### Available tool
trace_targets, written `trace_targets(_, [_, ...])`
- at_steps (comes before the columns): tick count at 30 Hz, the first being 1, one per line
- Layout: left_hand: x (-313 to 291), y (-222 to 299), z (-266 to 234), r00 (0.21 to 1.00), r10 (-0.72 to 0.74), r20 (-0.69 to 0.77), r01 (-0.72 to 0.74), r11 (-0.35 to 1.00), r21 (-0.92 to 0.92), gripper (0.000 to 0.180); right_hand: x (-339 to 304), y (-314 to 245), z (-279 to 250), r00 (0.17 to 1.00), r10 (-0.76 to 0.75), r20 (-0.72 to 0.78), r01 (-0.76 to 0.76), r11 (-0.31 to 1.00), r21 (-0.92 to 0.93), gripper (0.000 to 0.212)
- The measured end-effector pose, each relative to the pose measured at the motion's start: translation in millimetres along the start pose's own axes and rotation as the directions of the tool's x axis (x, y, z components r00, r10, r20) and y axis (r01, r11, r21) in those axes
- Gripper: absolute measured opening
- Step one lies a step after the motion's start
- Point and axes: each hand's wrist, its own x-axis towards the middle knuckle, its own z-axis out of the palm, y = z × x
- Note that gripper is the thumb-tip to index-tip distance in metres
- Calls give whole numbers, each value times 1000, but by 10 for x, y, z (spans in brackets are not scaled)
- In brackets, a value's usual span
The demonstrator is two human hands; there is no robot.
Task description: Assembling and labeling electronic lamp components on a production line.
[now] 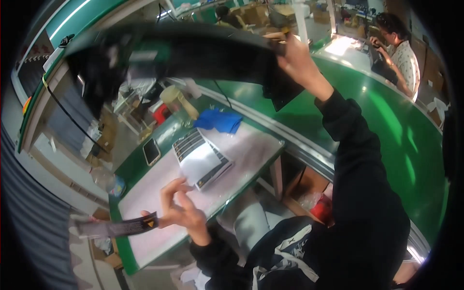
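Observation:
My right hand [300,62], raised at the top, grips the right end of a long, curved black plastic part [208,50]. The part stretches across to the far left, where its end is blurred. My left hand [182,209], over the near side of the small table, has a dark sticker strip [128,226] with a yellow triangle at its fingertips. The strip's far end is smeared by motion. Just beyond that hand lies a stack of white sheets [200,157] bearing rows of dark stickers.
A phone [151,152], a blue cloth [218,121] and a clear bottle [110,182] are on the table [251,150]. A yellowish jug [176,100] stands at its far side. A green conveyor belt [386,130] runs along the right. Another person [403,60] sits beyond it.

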Motion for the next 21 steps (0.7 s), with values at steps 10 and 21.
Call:
trace_targets(10, [21,124,294,858,-513,-11,512,855,80,47,-159,-1420,620,897,-317,308,372,918,-139,76])
trace_targets(21, [-289,29,125,959,-263,107,113,699,706,43,-578,-2366,714,958,-227,178,183,955,233,65])
